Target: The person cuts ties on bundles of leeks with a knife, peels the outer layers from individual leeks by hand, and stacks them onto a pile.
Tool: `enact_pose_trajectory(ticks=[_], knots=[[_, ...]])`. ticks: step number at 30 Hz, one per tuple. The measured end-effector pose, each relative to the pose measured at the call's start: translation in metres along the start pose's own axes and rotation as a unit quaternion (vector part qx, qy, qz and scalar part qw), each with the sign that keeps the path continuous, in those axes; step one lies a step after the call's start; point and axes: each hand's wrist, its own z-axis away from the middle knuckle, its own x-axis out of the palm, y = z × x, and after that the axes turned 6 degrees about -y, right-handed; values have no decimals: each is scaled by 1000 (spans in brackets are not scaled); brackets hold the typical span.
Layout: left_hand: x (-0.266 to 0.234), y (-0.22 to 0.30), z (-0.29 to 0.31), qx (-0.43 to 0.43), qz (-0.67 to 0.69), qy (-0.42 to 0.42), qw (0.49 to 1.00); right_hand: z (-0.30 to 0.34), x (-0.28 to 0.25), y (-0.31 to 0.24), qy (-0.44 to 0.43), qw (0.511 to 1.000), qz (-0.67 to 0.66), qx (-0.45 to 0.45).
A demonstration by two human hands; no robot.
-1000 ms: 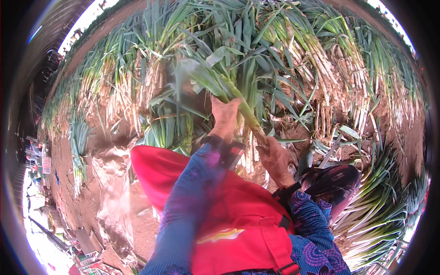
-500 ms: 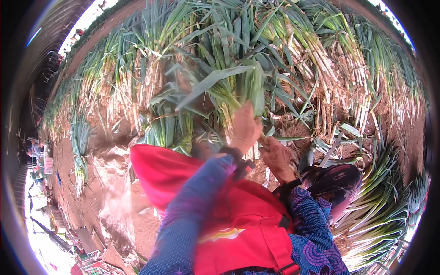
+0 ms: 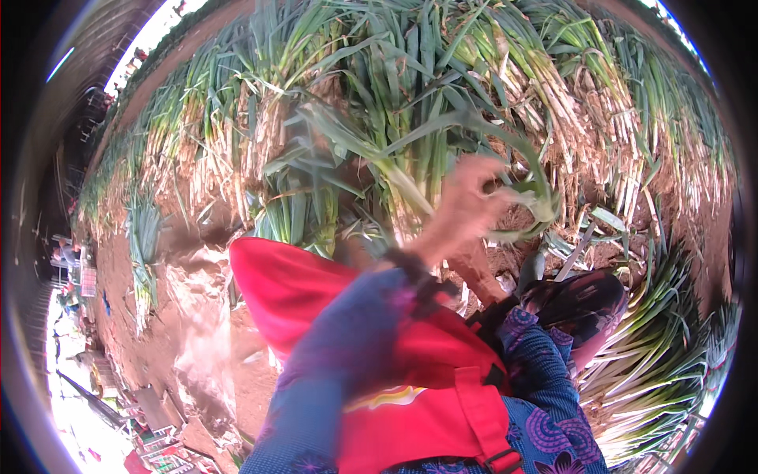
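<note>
My left hand (image 3: 466, 201), smeared by motion, is curled at the middle of the view. A long green leek leaf (image 3: 541, 197) bends in a loop beside its fingers, and the hand seems closed on it. Behind the left hand and wrist, my right hand (image 3: 476, 272) is partly hidden, with its fingers closed low on a leek (image 3: 407, 188). That leek slants up and left, its green leaves (image 3: 335, 130) spread above the pile. Where the right hand meets its stem is covered by the left hand.
Heaped leeks (image 3: 545, 87) lie in a wide arc ahead, roots toward me. Trimmed leeks (image 3: 647, 355) are piled at my right. Plastic sheeting (image 3: 197, 324) and a small leek bundle (image 3: 142, 253) lie on the soil at left. A red apron (image 3: 426, 387) covers my lap.
My left hand has moved from the leek's stem up and to the right, and a leaf now loops over beside it. The leek has tipped left; my right hand stays low.
</note>
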Motion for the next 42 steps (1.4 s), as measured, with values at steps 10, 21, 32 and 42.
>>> enact_pose_trajectory(ticks=[10,21,32,42], knots=[[-149,-85,14,-388,354,258,811,8,-11,-92,-44,996,-31,64],[-153,-51,-1,-214,427,410,777,-6,-23,-68,72,905,-392,148],[-246,-15,14,-89,386,356,847,58,-110,107,164,849,-123,488],[-105,-9,-16,-142,470,154,857,-17,-75,-95,-54,998,-35,12]])
